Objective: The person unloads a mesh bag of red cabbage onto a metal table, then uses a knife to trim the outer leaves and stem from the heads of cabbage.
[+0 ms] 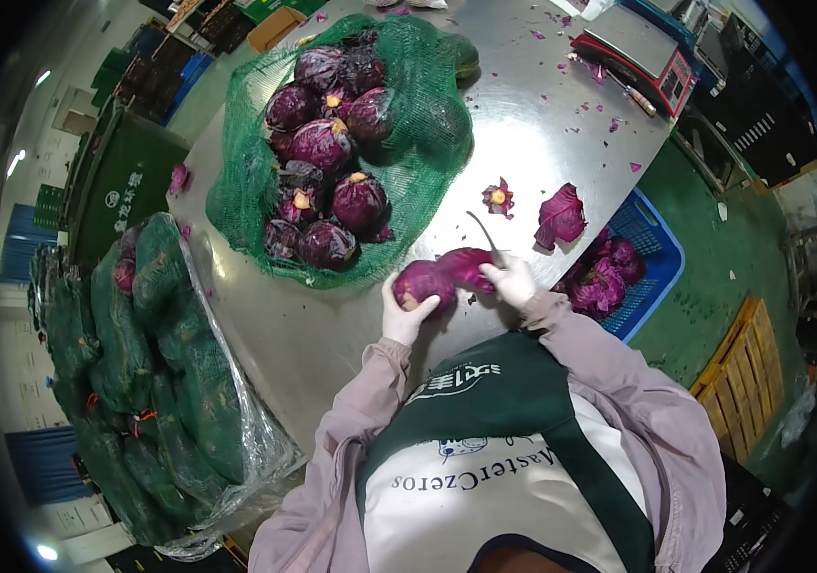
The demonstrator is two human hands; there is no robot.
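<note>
My gloved left hand [403, 312] grips a red cabbage head [424, 286] just above the steel table [308, 336]. In my gloved right hand [514, 283] is a knife [484, 235], its thin blade angled away from me. A loose-looking outer cabbage leaf [467, 268] lies between the head and my right fingers; how far it is still attached is not clear. Beyond my hands, several red cabbages [322, 143] rest in an opened green mesh bag [423, 150]. A cut cabbage stem piece [499, 198] and a detached leaf [561, 217] lie to the right.
At the table's right side stands a blue plastic basket [655, 268] with cabbage leaves inside. A red scale [630, 50] sits at the far right, with another knife [641, 100] beside it. Full green mesh sacks [158, 372] are stacked left, near a green bin [126, 179]. A wooden pallet [741, 379] is at right.
</note>
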